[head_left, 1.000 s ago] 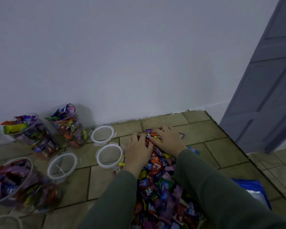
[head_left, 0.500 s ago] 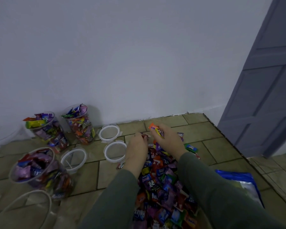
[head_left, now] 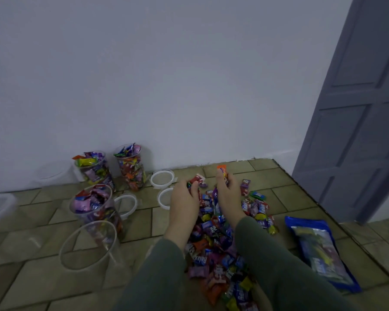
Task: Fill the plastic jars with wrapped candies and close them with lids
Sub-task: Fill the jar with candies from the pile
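An empty jar [head_left: 89, 245] stands on the tiled floor [head_left: 32, 277], well left of the candy pile [head_left: 220, 250]. Behind that jar, further from the person, stands a full jar [head_left: 94, 207], and two more full jars [head_left: 94, 168] [head_left: 130, 167] stand by the wall [head_left: 166, 75]. All four jars are without lids. Three white lids [head_left: 126, 204] [head_left: 162, 178] [head_left: 164, 198] lie flat on the floor between the jars and the pile. The left hand [head_left: 184, 203] is over the pile's far left edge, fingers curled around a bunch of candies, red wrappers showing at the fingertips. Just right of it, the right hand [head_left: 228, 194] clutches another bunch, an orange candy [head_left: 221, 169] sticking up from the grip. Green sleeves [head_left: 279, 265] cross the pile's near part. A blue bag [head_left: 321, 250] lies right of the pile, and a grey door [head_left: 357, 108] stands beyond it.
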